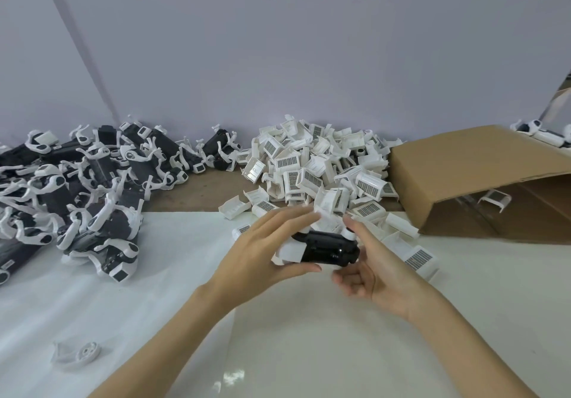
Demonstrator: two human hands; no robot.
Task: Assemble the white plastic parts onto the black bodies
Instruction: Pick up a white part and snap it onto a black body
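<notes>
I saw both hands, left and right, gripping one body; finished pile large, white parts plentiful.

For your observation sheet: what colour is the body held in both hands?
Glossy black body, white part at its left end; head view.
</notes>
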